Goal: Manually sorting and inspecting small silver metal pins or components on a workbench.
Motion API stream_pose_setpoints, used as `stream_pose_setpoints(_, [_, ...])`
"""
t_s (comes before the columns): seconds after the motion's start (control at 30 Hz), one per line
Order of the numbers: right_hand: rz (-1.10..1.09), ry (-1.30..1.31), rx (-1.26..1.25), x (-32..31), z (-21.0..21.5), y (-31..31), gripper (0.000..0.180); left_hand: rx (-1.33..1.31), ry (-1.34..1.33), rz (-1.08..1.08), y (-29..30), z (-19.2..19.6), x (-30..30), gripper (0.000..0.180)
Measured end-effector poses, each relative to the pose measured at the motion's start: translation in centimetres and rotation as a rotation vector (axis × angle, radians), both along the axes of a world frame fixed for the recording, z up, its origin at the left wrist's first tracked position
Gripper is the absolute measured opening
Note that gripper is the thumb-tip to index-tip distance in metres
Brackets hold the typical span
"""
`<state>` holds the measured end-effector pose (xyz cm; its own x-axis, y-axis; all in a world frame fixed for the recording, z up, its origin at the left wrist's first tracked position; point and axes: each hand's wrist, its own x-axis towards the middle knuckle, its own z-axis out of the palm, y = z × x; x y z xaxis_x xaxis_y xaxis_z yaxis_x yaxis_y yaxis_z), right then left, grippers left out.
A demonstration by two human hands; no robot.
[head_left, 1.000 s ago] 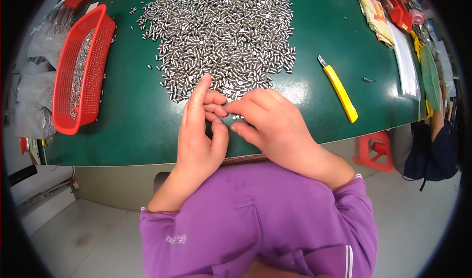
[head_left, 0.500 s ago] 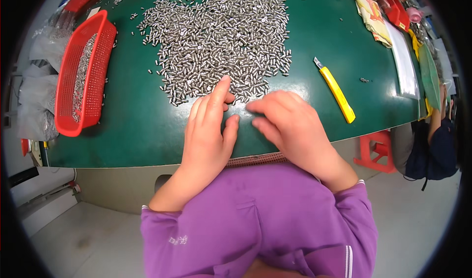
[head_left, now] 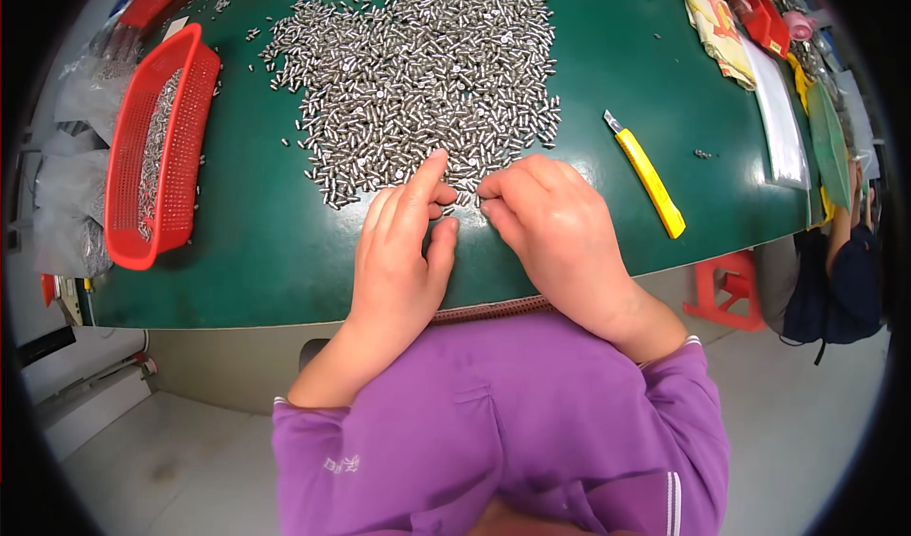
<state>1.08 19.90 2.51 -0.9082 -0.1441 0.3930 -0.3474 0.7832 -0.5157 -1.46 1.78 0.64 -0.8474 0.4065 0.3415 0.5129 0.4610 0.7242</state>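
Picking step judged underway: small silver metal pins (head_left: 418, 71) pinched at pile's near edge by narrowed left hand (head_left: 403, 251) and right hand (head_left: 550, 223); next, one pin to be isolated

The table (head_left: 256, 251) was dark green, plain, with a glossy sheen. The pile of pins (head_left: 418, 71) on it was silver-grey, bright where light caught it. The basket (head_left: 152, 147) at the left was red mesh, with more silver-grey pins inside. The knife (head_left: 647, 171) at the right was yellow with a grey metal tip. The cloth (head_left: 714, 26) at the far right corner was pale yellow with a faint orange pattern. The strip (head_left: 776, 114) beside it was whitish and clear. The stool (head_left: 726, 289) below the table edge was red. The shirt (head_left: 512, 422) was purple, with white stripes at one sleeve. The floor (head_left: 142, 441) was light grey.
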Motion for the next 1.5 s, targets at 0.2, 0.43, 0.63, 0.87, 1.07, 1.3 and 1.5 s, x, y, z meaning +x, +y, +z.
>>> stream_pose_setpoints(0.2, [0.032, 0.026, -0.013, 0.0, -0.5, 0.1, 0.014, -0.026, 0.015, -0.017, 0.1, -0.1, 0.0, 0.069])
stream_pose_setpoints(0.43, [0.077, -0.008, -0.057, 0.1, 0.0, -0.2, 0.016, -0.056, 0.014, -0.015, 0.6, 0.3, -0.1, 0.068])
stream_pose_setpoints(0.63, [0.146, -0.047, -0.064, 0.3, 0.1, 0.0, 0.018, -0.076, -0.032, -0.033, 0.3, 0.7, 0.2, 0.066])
stream_pose_setpoints(0.87, [0.161, -0.113, -0.138, 1.2, 0.4, 0.2, 0.020, -0.057, -0.044, -0.052, -0.1, 0.9, 0.8, 0.067])
stream_pose_setpoints(1.07, [0.152, -0.102, -0.110, 1.3, 0.2, 0.1, 0.022, -0.051, -0.054, -0.035, 0.0, 0.6, 0.7, 0.061])
stream_pose_setpoints(1.3, [0.115, -0.106, -0.134, 1.1, 0.1, 0.1, 0.021, -0.057, -0.033, -0.029, -0.1, 0.4, 0.7, 0.059])
stream_pose_setpoints(1.5, [0.104, -0.118, -0.109, 0.7, 0.4, 0.1, 0.021, -0.029, -0.041, -0.018, 0.1, 0.5, 0.6, 0.056])
